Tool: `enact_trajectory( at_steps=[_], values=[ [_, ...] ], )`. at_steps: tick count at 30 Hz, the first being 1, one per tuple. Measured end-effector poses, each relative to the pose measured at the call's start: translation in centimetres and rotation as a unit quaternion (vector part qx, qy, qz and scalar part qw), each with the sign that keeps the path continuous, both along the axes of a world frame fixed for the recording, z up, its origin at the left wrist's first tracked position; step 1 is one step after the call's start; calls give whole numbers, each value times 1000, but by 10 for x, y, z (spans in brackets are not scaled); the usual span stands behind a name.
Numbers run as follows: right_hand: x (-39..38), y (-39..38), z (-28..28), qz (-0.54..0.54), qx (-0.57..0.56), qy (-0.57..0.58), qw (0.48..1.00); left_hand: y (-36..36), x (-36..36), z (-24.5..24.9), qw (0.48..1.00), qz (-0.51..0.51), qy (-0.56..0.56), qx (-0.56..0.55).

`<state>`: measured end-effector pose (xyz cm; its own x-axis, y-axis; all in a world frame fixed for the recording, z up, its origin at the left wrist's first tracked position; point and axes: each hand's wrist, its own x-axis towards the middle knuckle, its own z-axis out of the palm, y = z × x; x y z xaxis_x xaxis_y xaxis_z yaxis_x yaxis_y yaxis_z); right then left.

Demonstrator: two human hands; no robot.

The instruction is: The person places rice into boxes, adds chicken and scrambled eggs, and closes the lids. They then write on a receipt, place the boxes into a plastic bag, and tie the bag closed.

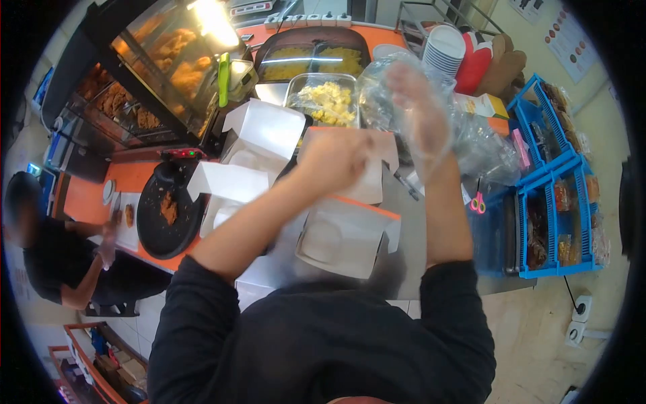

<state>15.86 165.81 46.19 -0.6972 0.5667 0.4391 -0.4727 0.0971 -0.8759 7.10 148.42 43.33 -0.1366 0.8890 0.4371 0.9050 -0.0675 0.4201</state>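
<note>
Black sleeves (323, 337) filled the foreground, with both forearms lifted over the steel counter (417, 236). Right hand (420, 114): upright, fingers extended and loosely spread inside a thin clear plastic glove (396, 71). It was held high above the counter, apparently so the loose film hung clear of the food. Left hand (334, 160): beside the right forearm near the glove's lower edge, motion-blurred. Whether it pinched the film could not be told. Open white boxes (266, 128) lay beneath the arms, lids up, close to the tray of yellow food (326, 101) and the heated display of fried pieces (171, 54). A co-worker (60, 249) stood at the left, partly cut off. Contents of the blue racks (555, 202) were too small to identify.
</note>
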Motion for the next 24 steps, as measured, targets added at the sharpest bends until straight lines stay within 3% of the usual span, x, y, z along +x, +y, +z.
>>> enact_trajectory(
  at_steps=[1,2,3,4,6,9,11,14,17,20,21,24],
  values=[
    [-11,5,-9,-1,-7,-97,995,19,-24,-7,994,82,63,-36],
    [-21,9,-21,-1,-15,-193,981,32,-51,-31,987,92,116,68],
    [-22,29,-53,116,-5,-308,944,32,-57,-28,980,105,77,-149],
    [-24,49,-73,229,8,-413,881,34,-59,-22,926,115,38,-358],
    [-18,32,-49,374,145,-559,726,10,-25,9,872,11,128,-472],
    [-76,36,-80,281,389,-608,633,-20,-12,-7,859,-68,168,-479],
    [-117,20,-77,227,550,-538,598,-25,-20,-9,871,-98,132,-462],
    [-171,5,-120,108,475,-542,685,-14,-44,-14,929,-36,164,-330],
    [-195,-4,-164,15,428,-475,769,4,-67,-10,901,30,55,-430],
    [-216,5,-182,110,463,-560,678,17,-94,-31,867,46,-52,-493],
    [-213,7,-178,78,483,-564,666,20,-101,-39,861,40,-82,-501],
    [-184,-5,-117,-54,616,-508,600,23,-97,-28,818,54,82,-566]
  ],
)
